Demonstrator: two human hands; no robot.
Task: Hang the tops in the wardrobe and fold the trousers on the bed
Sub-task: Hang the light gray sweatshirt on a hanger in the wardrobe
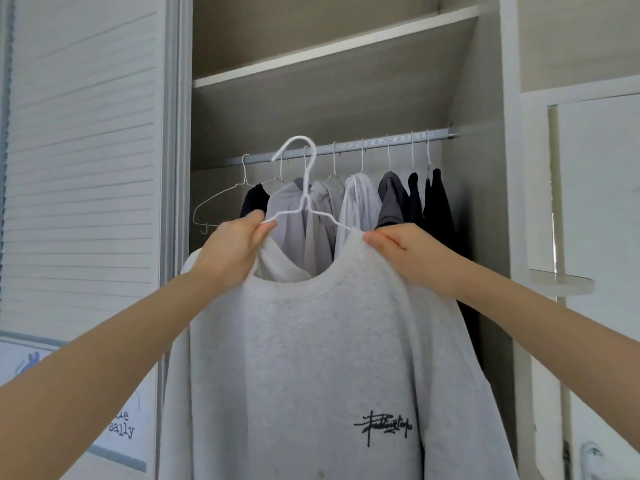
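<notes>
1. I am holding the grey sweatshirt [311, 358] on a white hanger [304, 199]: left hand [230, 249] pinching the left shoulder, right hand [414, 252] gripping the right.
2. The hook is pointing up, sitting near of and just below the rail [346, 147], which is running left to right.
3. Hung tops [360, 206] are crowding the rail; an empty hanger [221, 202] is sitting far left.

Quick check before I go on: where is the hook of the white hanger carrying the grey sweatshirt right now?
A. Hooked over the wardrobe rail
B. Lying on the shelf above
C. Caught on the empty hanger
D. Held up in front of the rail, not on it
D: the white hanger is held in front of the rail, hook free, with the left hand and right hand gripping the grey sweatshirt at the shoulders.
</notes>
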